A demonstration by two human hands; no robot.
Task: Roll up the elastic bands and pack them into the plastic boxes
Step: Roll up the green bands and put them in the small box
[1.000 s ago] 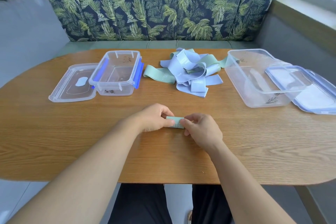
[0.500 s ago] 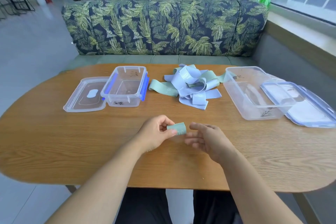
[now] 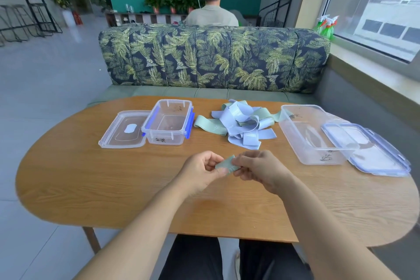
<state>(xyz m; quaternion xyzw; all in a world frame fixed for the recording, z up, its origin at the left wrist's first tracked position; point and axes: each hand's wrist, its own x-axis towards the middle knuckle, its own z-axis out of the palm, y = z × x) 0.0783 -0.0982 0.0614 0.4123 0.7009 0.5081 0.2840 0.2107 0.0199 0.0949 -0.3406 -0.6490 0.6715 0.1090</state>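
Left forearm [image 3: 145, 225] and right forearm [image 3: 318, 223] are bare, no sleeve edge in frame. Left hand [image 3: 200, 173] and right hand [image 3: 261, 170] are bare too. Black trousers [image 3: 193, 257] cover both thighs below the tabletop's [image 3: 102, 188] near edge.

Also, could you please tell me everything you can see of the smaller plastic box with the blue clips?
The smaller plastic box is a clear rectangular tub with rounded corners and blue clips along both long sides. It stands upright and open on the wooden table, left of the pile of bands, with nothing visible inside. Dark handwriting marks its near wall. Its clear lid lies flat at its left, right up against it.
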